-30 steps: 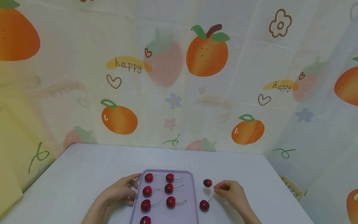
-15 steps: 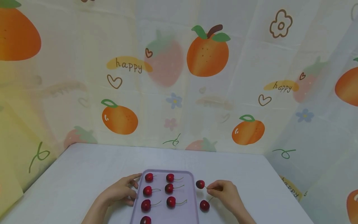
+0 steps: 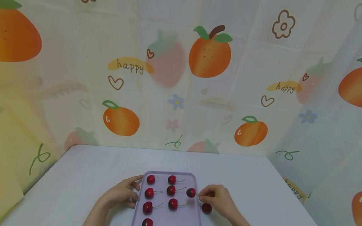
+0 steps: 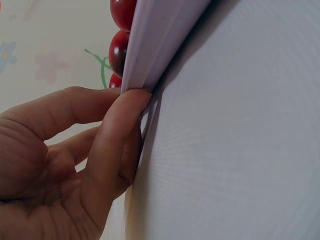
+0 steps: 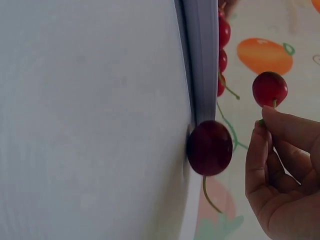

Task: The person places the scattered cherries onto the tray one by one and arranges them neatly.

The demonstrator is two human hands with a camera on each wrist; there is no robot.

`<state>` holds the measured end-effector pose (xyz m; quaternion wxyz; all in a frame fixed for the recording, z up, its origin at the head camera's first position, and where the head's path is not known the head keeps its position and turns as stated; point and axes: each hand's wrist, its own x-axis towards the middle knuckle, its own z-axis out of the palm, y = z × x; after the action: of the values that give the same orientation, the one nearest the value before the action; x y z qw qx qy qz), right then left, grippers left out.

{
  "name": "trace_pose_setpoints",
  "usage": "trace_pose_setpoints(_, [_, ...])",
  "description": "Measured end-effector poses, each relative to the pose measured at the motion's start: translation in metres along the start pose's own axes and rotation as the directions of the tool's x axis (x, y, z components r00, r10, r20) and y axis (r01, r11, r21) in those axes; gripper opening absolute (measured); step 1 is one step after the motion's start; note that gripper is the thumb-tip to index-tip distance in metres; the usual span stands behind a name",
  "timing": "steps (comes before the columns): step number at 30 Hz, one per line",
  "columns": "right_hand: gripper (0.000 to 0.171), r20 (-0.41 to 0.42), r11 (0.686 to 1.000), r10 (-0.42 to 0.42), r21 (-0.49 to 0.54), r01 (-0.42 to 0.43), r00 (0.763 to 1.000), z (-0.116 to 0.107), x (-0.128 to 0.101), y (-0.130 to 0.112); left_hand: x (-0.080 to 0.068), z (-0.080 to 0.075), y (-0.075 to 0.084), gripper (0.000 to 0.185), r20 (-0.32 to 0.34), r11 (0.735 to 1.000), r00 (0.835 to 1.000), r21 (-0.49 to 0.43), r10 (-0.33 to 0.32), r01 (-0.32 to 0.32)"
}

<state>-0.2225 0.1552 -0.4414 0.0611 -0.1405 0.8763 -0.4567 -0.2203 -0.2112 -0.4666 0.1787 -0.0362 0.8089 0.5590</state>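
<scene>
My right hand [image 3: 216, 197] pinches a dark red cherry [image 3: 190, 192] by its stem, between thumb and fingertips. The cherry hangs over the right rim of a lilac tray [image 3: 181, 218] in the head view. From the right wrist, this held cherry [image 5: 270, 89] shows above the fingertips. Several cherries with stems lie in the tray, in a left column [image 3: 147, 207] and a second column [image 3: 172, 204]. My left hand [image 3: 122, 192] touches the tray's left side, its index finger at the far corner; the left wrist view shows the thumb [image 4: 131, 102] against the outer wall.
Another cherry [image 3: 207, 208] lies on the white table [image 3: 240, 169] just right of the tray, partly covered by the right hand. A fruit-print curtain [image 3: 181, 94] hangs behind the table and along its sides.
My right hand has carried the cherry leftward from beside the tray to over its right rim. My left hand and the tray have stayed in place.
</scene>
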Motion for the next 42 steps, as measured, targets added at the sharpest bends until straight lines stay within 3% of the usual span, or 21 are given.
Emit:
trace_pose_setpoints(6, [0.011,0.081,0.998,-0.007,0.068,0.002,0.997,0.012,0.000,-0.006,-0.001,-0.001,-0.001,0.087,0.016,1.000,1.000,-0.010,0.022,-0.022])
trace_pose_setpoints(17, [0.006,0.146,0.993,-0.121,0.021,0.120,0.982,0.028,-0.001,-0.011,-0.001,-0.001,-0.001,0.087,0.021,1.000,0.999,-0.007,0.029,-0.029])
trace_pose_setpoints(31, [0.006,0.251,0.992,-0.118,0.072,0.103,0.961,0.043,-0.002,-0.009,-0.001,-0.001,0.000,0.087,0.018,1.000,1.000,-0.005,0.022,-0.022])
trace_pose_setpoints(39, [0.004,0.303,0.997,-0.050,0.069,0.030,0.952,0.047,-0.004,-0.008,-0.002,-0.002,-0.001,0.088,0.043,0.998,0.998,-0.019,0.054,-0.053])
trace_pose_setpoints(42, [0.002,0.308,0.997,-0.068,0.053,0.055,0.949,0.047,-0.004,-0.008,-0.002,-0.002,0.000,0.089,0.039,0.999,0.998,-0.018,0.049,-0.048])
